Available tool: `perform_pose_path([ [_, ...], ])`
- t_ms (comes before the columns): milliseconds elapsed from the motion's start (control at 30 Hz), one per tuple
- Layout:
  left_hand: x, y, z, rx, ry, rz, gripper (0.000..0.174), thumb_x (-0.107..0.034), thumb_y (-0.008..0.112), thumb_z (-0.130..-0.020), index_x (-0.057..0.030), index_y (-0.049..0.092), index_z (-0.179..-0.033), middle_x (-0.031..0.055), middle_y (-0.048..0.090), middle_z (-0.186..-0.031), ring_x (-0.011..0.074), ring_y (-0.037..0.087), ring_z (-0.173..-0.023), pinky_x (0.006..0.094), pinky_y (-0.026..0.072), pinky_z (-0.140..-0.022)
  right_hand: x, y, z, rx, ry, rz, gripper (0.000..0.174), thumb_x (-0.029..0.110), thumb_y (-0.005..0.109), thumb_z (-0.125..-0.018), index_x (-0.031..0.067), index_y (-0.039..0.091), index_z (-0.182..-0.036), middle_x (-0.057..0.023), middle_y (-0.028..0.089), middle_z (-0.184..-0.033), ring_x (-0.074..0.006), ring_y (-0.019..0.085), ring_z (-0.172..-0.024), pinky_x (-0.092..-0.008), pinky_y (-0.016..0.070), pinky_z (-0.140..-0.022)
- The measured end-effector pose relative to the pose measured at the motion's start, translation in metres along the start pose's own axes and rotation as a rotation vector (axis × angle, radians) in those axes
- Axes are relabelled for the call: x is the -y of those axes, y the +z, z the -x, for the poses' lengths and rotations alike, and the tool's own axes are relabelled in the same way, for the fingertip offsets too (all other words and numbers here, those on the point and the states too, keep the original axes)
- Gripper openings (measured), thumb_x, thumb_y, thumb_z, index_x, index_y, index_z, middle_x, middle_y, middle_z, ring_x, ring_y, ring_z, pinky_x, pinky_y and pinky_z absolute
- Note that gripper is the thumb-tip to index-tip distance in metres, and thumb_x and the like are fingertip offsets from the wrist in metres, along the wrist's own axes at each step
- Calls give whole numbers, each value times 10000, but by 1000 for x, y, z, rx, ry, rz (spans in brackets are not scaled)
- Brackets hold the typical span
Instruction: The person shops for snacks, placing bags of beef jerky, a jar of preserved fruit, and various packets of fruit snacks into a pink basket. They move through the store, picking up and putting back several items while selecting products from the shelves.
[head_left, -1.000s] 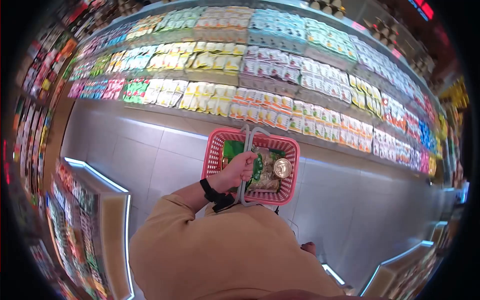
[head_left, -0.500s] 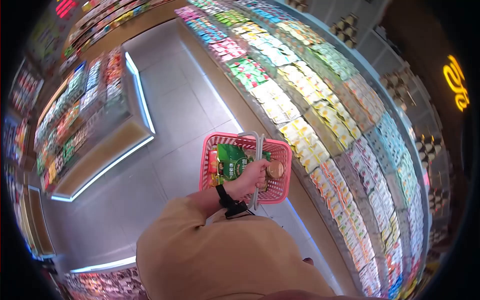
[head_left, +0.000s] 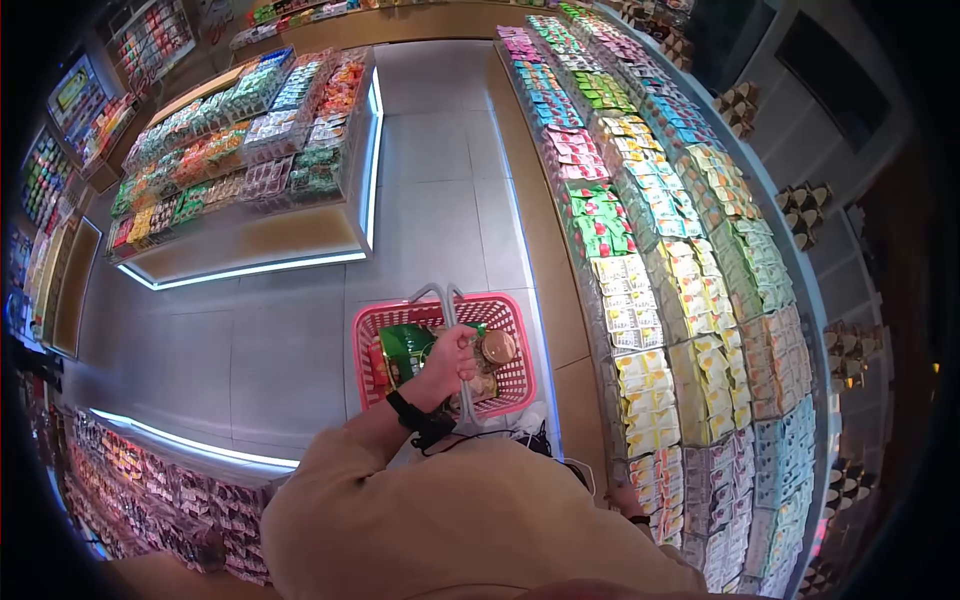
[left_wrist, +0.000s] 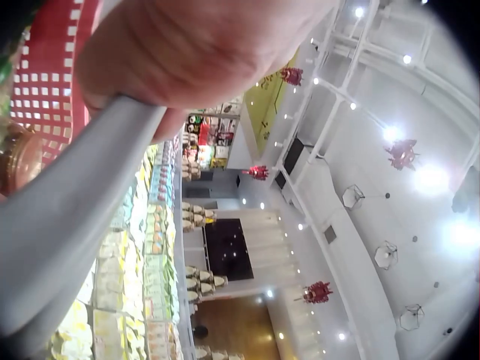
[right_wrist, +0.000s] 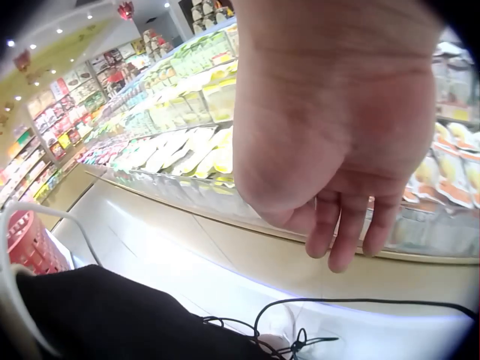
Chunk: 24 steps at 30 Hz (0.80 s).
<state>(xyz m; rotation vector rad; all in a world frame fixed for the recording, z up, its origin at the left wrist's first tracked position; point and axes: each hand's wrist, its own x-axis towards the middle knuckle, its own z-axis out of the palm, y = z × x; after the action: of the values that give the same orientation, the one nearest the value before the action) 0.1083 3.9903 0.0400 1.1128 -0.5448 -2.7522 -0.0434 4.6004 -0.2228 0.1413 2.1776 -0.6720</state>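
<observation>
My left hand [head_left: 450, 365] grips the grey handle [head_left: 443, 300] of a pink plastic basket [head_left: 358, 360] in front of my body. In the basket lie a green packet [head_left: 403, 348] and a container with a round lid [head_left: 498, 347]; the forearm and hand hide part of the contents. The left wrist view shows the fingers curled round the handle [left_wrist: 82, 202]. Low at my right side hangs my right hand [head_left: 627, 498], beside the shelf of packets. In the right wrist view its fingers [right_wrist: 351, 232] hang loosely with nothing in them.
A long tiered display of snack packets [head_left: 635, 300] runs along my right. Ahead to the left stands a lit island display [head_left: 250, 235], with tiled floor [head_left: 430, 180] between them. Another display [head_left: 160, 490] is at my near left. Black cords [right_wrist: 360, 301] hang near my right side.
The view has turned left, from facing the packet display to looking down the aisle, with the display now on my right. The left hand still holds the basket; more of the right hand shows.
</observation>
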Motion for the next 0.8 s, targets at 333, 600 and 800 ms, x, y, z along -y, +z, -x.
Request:
perform_pose_path([
  [333, -97, 8, -67, -245, 239, 72, 351, -315, 564, -854, -208, 352, -596, -66, 280, -456, 79, 251, -345, 242, 215, -333, 356, -62, -69, 99, -326, -639, 134, 26, 522, -869, 121, 427, -881, -78, 609, -821, -207, 642, -684, -364, 546, -665],
  [600, -191, 49, -117, -336, 368, 148, 345, -305, 548, -871, -208, 358, -600, -65, 283, -459, 82, 261, -339, 244, 227, -321, 563, -105, -163, 236, -425, -639, 26, 79, 438, -899, 100, 431, -886, -97, 612, -794, -206, 632, -695, -329, 524, -663],
  [800, -274, 61, -180, -279, 403, 238, 328, -295, 556, -863, -194, 392, -597, -58, 303, -457, 81, 259, -336, 236, 213, -325, 659, -69, -235, 352, -342, -502, 91, 97, 412, -852, 57, 460, -918, -156, 633, -820, -256, 645, -710, -354, 518, -656],
])
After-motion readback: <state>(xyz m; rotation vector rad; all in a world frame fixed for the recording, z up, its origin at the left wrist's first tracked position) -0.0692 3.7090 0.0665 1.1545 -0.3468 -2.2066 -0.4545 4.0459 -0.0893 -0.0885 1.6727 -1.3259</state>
